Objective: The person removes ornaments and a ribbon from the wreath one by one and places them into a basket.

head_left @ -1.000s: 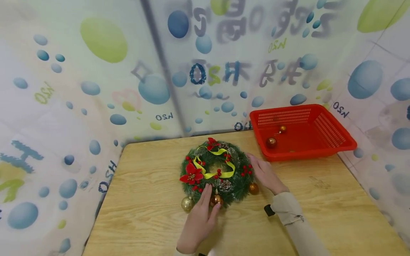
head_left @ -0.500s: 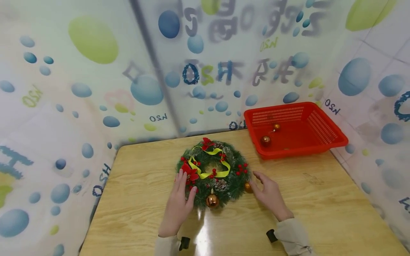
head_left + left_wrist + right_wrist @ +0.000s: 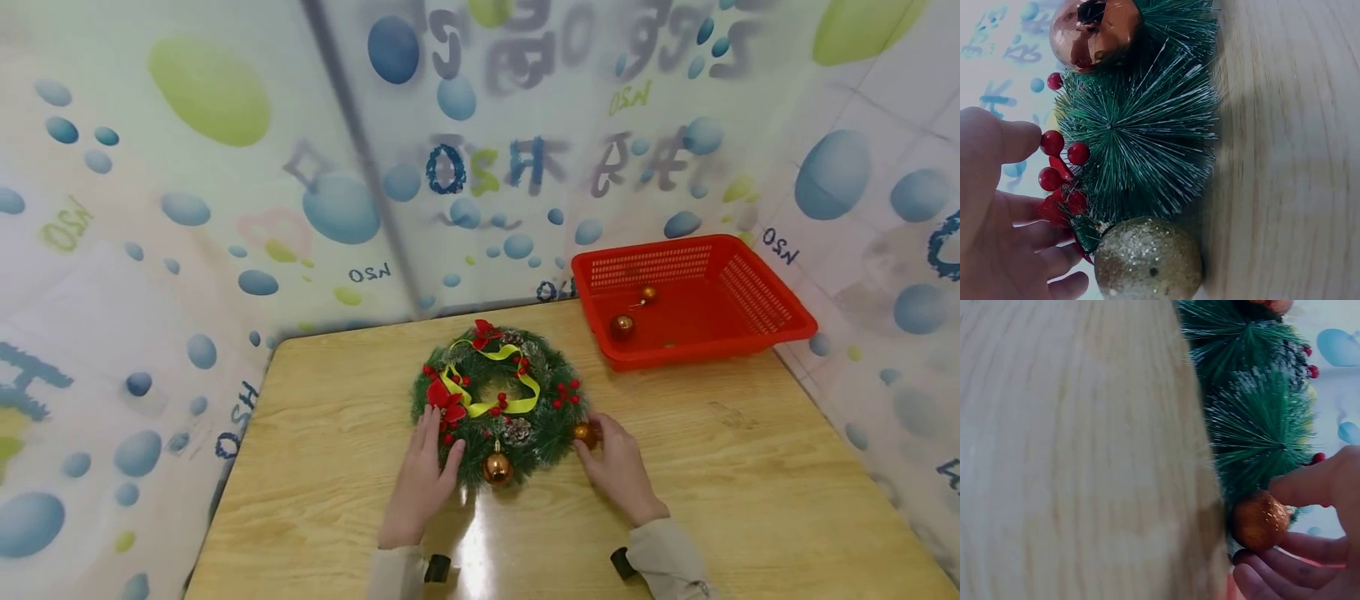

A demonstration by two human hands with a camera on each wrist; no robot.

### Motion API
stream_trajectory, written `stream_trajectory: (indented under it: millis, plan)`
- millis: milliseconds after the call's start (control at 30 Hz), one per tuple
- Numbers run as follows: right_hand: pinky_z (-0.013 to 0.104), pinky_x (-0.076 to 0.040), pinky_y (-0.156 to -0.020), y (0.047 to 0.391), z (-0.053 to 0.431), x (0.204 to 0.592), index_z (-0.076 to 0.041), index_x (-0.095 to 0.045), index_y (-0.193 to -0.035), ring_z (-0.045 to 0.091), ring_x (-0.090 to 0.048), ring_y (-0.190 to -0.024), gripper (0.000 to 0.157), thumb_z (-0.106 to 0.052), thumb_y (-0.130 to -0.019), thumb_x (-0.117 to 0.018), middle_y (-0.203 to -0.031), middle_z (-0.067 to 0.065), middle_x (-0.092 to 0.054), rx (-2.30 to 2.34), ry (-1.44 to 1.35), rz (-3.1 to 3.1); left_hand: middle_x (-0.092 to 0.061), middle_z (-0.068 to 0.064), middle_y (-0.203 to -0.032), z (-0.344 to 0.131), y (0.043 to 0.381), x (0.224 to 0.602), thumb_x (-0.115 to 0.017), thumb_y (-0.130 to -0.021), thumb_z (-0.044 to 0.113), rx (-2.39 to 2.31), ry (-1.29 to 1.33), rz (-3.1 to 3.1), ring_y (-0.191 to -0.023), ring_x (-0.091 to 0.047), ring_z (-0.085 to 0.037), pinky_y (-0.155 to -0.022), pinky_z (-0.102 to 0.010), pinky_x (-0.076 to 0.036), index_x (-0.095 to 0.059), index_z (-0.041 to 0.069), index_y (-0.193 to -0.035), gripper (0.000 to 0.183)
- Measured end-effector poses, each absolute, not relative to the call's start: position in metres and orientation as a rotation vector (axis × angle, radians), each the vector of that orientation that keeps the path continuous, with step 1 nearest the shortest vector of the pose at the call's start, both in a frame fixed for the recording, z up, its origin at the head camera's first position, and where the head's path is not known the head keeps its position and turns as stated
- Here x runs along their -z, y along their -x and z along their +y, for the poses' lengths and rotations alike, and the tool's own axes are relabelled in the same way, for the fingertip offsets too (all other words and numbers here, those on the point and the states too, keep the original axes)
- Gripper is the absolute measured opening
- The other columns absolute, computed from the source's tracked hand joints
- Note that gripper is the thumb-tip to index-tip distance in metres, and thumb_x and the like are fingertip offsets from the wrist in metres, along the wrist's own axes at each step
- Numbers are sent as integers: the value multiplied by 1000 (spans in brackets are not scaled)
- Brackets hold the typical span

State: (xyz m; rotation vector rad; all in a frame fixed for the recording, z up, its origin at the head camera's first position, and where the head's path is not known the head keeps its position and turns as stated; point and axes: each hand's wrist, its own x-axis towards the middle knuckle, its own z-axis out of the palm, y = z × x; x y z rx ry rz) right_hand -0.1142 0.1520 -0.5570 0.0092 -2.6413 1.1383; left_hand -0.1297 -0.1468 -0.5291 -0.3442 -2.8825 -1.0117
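Note:
A green Christmas wreath (image 3: pixel 551 433) lies on the wooden table, dressed with red berries, pinecones, red poinsettia flowers and a yellow ribbon (image 3: pixel 474 410). My left hand (image 3: pixel 422 483) rests at its left front edge, fingers over the red poinsettia (image 3: pixel 447 398); in the left wrist view the thumb is against the red berries (image 3: pixel 1052 143). A gold glitter bauble (image 3: pixel 1147 259) sits below those fingers, hidden in the head view. At the right edge, my right hand (image 3: pixel 621 473) pinches an orange glitter bauble (image 3: pixel 1260 520) between thumb and fingers. A shiny copper bauble (image 3: pixel 497 468) hangs at the front.
A red plastic basket (image 3: pixel 708 354) stands at the back right of the wooden table (image 3: pixel 337 433), holding a copper bauble (image 3: pixel 622 326) and a smaller gold bauble (image 3: pixel 648 293). A printed curtain (image 3: pixel 480 233) encloses the back and sides.
My left hand has moved left from the copper bauble to the poinsettia, covering the gold bauble. My right hand has come down from the wreath's right side and now pinches the orange bauble.

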Motion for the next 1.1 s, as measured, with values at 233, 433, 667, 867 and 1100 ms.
stream_trajectory:
  millis: [233,433,667,867,1100]
  plan:
    - [44,-61,-81,116,153,557,4,-57,-121,32,-71,-96,40,-6,-88,-77,-108,20,-69,-1277,100,-2640,-17,-23,-168,-144,126,530,-47,-107,41,1016,340,-2868,-152,-24,-46,-122,-59,-26,-24,-3,-159,71]
    - [39,-62,-79,112,154,550,1,-57,-117,29,-71,-92,33,-7,-90,-74,-107,18,-68,-1353,149,-2614,-16,-22,-168,-144,126,529,-46,-108,41,1026,322,-2867,-153,-22,-44,-123,-57,-25,-23,-1,-160,71]
    - [33,-61,-75,108,156,544,1,-60,-114,27,-72,-88,29,-7,-89,-74,-105,17,-69,-1343,117,-2585,-17,-24,-167,-143,127,528,-47,-108,39,1027,339,-2853,-152,-23,-45,-122,-59,-26,-25,-3,-159,69]
    - [40,-61,-78,109,159,544,3,-61,-118,27,-70,-89,35,-7,-88,-76,-109,18,-68,-1323,91,-2568,-16,-23,-168,-143,128,528,-45,-108,40,1023,341,-2870,-153,-22,-45,-123,-59,-25,-23,-3,-159,70]
    - [45,-62,-79,109,161,544,4,-62,-119,27,-70,-88,33,-9,-90,-74,-108,17,-69,-1310,65,-2537,-16,-23,-168,-143,127,529,-45,-108,40,1029,340,-2874,-153,-22,-44,-123,-58,-26,-23,-2,-160,70]
